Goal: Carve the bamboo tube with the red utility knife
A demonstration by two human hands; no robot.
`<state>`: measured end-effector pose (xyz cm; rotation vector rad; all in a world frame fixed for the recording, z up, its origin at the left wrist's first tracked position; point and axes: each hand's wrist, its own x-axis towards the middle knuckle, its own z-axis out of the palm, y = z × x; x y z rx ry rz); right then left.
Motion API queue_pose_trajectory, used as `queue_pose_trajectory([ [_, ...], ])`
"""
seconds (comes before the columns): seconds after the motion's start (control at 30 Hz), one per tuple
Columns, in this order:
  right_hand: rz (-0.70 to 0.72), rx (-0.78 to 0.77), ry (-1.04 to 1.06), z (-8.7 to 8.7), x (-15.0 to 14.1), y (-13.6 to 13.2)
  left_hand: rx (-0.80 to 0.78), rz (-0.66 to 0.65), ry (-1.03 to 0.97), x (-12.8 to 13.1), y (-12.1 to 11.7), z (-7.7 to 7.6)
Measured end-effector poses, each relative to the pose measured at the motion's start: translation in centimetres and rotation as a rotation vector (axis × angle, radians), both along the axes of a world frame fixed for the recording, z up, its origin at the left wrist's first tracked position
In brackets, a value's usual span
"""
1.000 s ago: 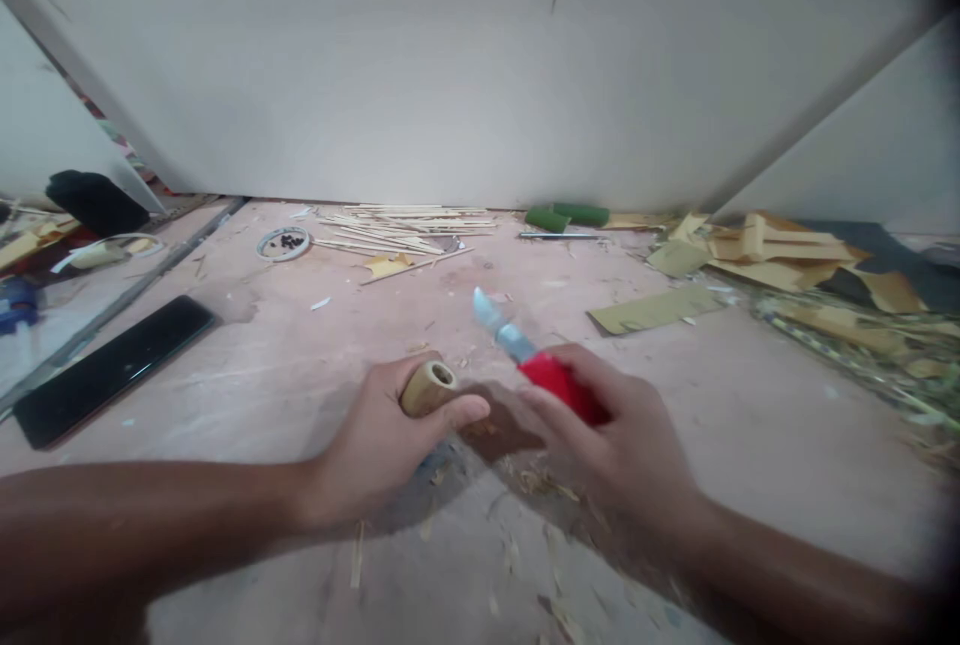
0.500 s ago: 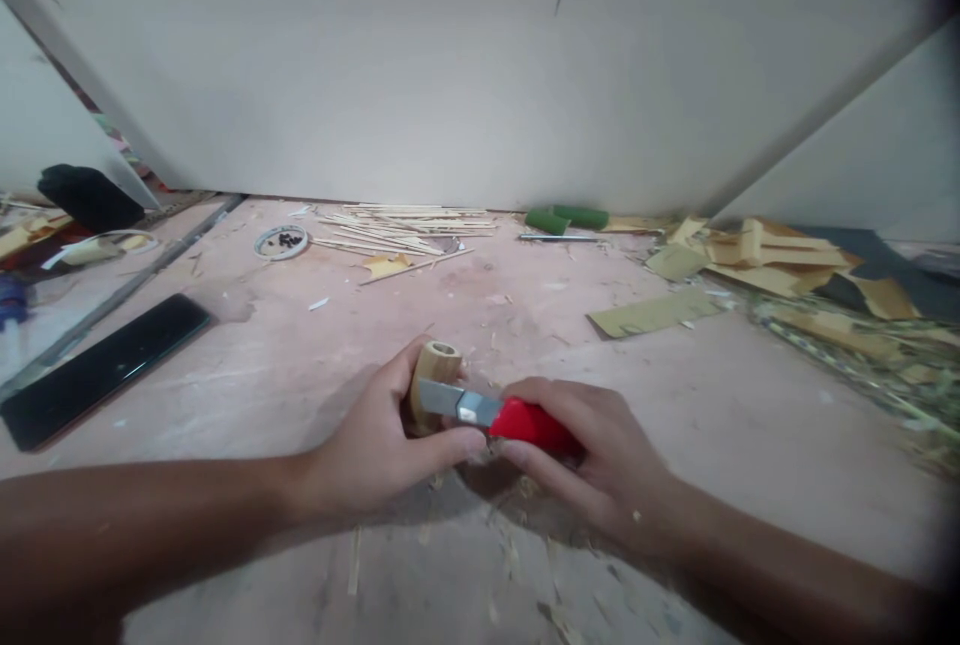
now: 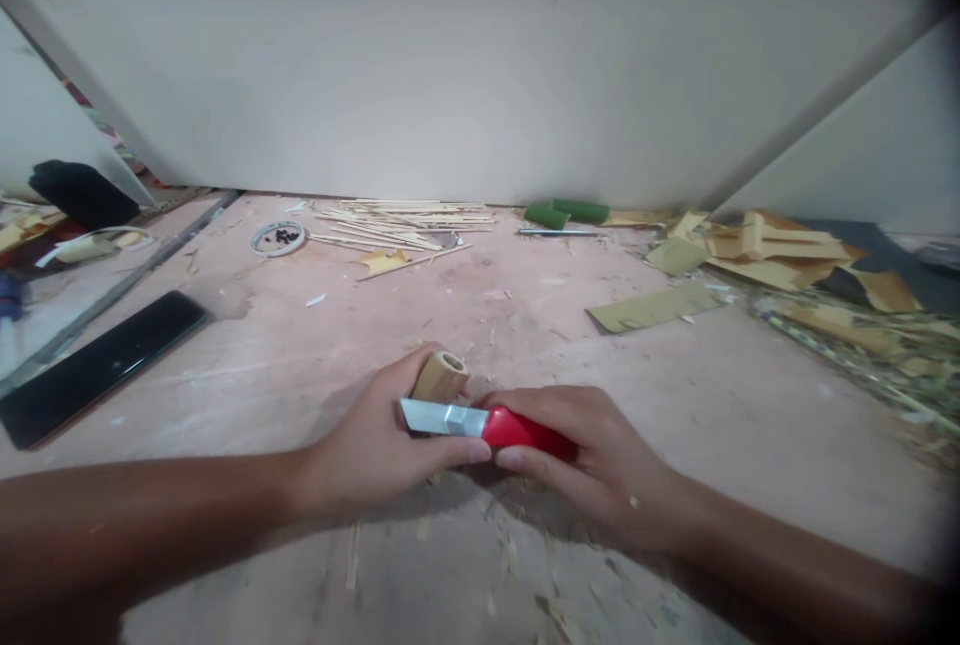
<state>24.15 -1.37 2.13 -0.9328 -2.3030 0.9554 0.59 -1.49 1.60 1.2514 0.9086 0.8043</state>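
Observation:
My left hand [image 3: 382,435] is wrapped round a short, hollow bamboo piece [image 3: 438,380], its open end tilted up and to the right. In my right hand [image 3: 592,450] is a utility knife [image 3: 529,433] with a red handle and a wide, bare blade. The blade points left and lies across the near side of the bamboo piece. My left thumb rests along the lower edge of the blade, its tip close to the handle. The lower part of the bamboo is hidden behind the blade and my fingers.
A black phone [image 3: 105,365] lies at the left. Farther back are a round lid [image 3: 278,238] with dark bits, thin sticks [image 3: 405,225] and green tubes [image 3: 566,214] by the white panel. Sandpaper [image 3: 656,308] and yellowish scraps [image 3: 780,250] lie to the right. Shavings litter the front.
The blade has slid down and a little left along the bamboo piece. The bamboo's open end has tipped to the right. Both hands keep their hold.

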Motion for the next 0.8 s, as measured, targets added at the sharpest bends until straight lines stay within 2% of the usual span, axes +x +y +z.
queue_pose_trajectory([
  [0.27,-0.015,-0.003,0.011,0.0,0.3,-0.3,0.072,0.063,0.106,0.1,0.0,-0.2],
  [0.43,-0.082,0.175,-0.006,-0.6,0.5,-0.6,0.098,0.088,0.155,0.2,0.0,-0.3],
  [0.57,-0.176,0.295,-0.049,-1.0,0.1,-1.0,0.038,0.173,0.146,0.7,0.0,0.0],
  [0.67,-0.275,0.253,-0.037,-0.9,-0.5,-1.3,0.010,0.235,0.125,1.1,0.1,0.2],
  [0.8,-0.413,0.133,0.021,-0.5,-1.0,-0.9,0.084,0.267,0.128,1.1,0.4,0.0],
])
